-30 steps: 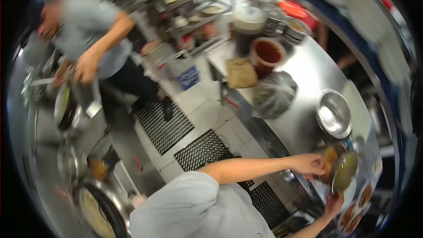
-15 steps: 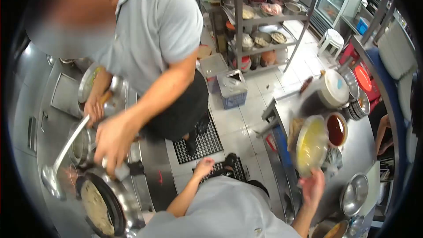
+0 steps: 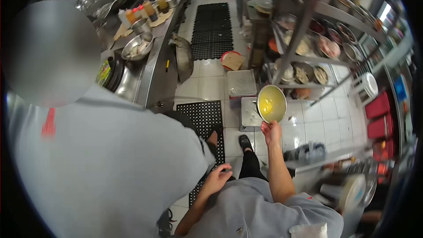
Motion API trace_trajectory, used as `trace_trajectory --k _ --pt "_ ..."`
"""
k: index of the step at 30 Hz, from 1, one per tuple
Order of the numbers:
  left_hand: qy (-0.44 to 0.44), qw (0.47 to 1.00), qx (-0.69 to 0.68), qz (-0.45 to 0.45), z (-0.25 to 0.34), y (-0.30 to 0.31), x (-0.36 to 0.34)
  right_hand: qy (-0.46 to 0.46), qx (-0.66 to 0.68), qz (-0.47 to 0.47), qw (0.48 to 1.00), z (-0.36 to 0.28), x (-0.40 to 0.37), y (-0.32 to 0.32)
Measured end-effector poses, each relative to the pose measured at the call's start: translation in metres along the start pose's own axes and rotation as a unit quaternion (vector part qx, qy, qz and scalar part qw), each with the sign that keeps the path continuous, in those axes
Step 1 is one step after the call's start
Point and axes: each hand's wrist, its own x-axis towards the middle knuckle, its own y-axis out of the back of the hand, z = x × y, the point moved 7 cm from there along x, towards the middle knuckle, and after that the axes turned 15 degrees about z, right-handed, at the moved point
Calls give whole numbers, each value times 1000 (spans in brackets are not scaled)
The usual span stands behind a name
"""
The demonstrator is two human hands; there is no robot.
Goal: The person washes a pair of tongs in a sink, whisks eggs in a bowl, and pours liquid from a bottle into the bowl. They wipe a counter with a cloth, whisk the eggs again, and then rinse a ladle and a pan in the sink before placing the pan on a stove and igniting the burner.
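One metal bowl (image 3: 280,101) at 3 o'clock, yellow contents (image 3: 266,105) inside. Right hand (image 3: 271,133) pinches its 6 o'clock edge; left hand (image 3: 217,179), at 6 o'clock, is empty, relaxed and slightly spread. Step looks like a one-handed carry; next move likely calls for a steady hold and clearance from the co-worker (image 3: 105,150) at 8 o'clock. Mouth faces up; round, so no true long axis, outline stretching roughly 12 to 6.
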Motion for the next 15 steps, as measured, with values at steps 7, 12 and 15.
trace_trajectory --k 7,12,15 --pt "25 986 -114 122 93 4 117 -72 -114 26 991 -7 121 -30" --pt "80 954 -174 230 117 44 185 -76 -245 -34 966 -29 154 -113" --pt "71 930 -179 312 112 79 213 -71 -265 -113 955 -29 169 -201"
